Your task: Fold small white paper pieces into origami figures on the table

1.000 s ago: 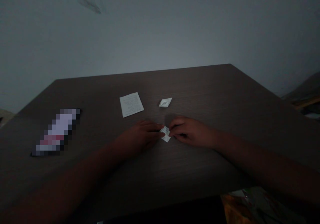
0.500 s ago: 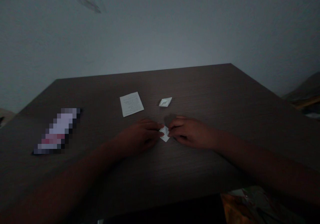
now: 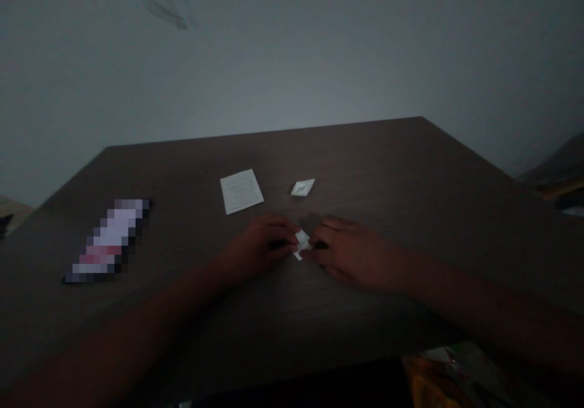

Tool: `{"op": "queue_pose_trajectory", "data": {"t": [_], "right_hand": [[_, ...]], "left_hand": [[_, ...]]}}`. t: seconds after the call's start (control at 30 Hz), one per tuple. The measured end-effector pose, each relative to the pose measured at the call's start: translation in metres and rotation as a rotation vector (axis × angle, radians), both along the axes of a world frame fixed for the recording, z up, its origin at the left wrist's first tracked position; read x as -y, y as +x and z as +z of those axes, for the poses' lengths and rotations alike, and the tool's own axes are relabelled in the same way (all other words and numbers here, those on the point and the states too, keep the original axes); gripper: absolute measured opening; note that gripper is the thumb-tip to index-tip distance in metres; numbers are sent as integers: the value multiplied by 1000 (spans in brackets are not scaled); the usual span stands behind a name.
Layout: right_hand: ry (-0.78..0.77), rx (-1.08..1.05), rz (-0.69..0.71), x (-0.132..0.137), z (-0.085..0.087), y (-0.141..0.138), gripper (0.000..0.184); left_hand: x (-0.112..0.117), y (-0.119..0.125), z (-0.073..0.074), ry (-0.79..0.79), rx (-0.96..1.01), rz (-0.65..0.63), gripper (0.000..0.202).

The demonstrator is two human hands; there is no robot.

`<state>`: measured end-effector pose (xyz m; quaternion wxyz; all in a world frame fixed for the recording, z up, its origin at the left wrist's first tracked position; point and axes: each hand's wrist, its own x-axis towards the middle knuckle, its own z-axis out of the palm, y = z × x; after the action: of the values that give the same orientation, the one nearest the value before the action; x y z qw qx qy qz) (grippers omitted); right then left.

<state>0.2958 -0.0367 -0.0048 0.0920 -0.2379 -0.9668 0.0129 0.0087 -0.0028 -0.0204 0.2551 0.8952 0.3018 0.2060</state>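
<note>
A small folded piece of printed paper [image 3: 302, 239] lies on the table between my two hands. My left hand [image 3: 262, 242] pinches its left side, thumb and fingers closed at the edge. From the other side my right hand [image 3: 353, 248] grips the paper, its thumb at the lower corner and its fingers at the right edge. The fingertips hide part of the folds. Just beyond the hands sits a small folded paper shape [image 3: 302, 188], pointed at both ends. To its left rests a flat square of printed paper [image 3: 241, 191].
The brown wooden table [image 3: 365, 152] meets a pale wall [image 3: 292, 55] at its far edge. A blurred-out device with a bright screen [image 3: 109, 238] lies at the left. Below the near edge, a colourful, shiny package [image 3: 447, 374] shows at the lower right.
My right thumb has come down to the lower part of the folded paper, and the right hand has turned slightly. My left fingers have shifted a little. The other papers stay put.
</note>
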Motion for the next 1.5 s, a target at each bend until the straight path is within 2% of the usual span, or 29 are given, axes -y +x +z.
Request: {"op": "queue_pose_trajectory", "data": {"t": [0.13, 0.33, 0.47, 0.57, 0.67, 0.87, 1.0, 1.13, 1.3, 1.4, 1.5], "right_hand": [[-13, -9, -53, 6, 0, -3, 20], [-21, -6, -73, 8, -2, -4, 16], [3, -2, -64, 7, -2, -4, 18], [-12, -16, -68, 6, -1, -3, 20], [-59, -66, -66, 3, 0, -3, 21], [-79, -59, -71, 3, -4, -3, 20], [-53, -36, -88, 6, -4, -4, 22], [-76, 33, -113, 10, 2, -7, 28], [-80, 75, -109, 9, 6, -7, 29], [-76, 68, -92, 8, 4, -5, 30], [-67, 57, -88, 8, 2, -4, 30]], "left_hand": [[-2, -1, 0, -2, -22, 34, 20], [2, -4, -8, 102, -18, 162, 22], [7, -4, -5, 107, -10, 63, 31], [9, -3, -2, 115, -76, 4, 26], [7, -3, -1, 89, -116, 8, 21], [1, -5, 5, -17, -142, 25, 23], [-1, -5, 12, -23, -230, 53, 27], [-2, -6, 13, -23, -293, 97, 26], [-4, -11, 11, 44, -314, 118, 14], [-1, -13, 14, 121, -325, 88, 8], [7, -11, 14, 208, -335, 54, 15]]}}
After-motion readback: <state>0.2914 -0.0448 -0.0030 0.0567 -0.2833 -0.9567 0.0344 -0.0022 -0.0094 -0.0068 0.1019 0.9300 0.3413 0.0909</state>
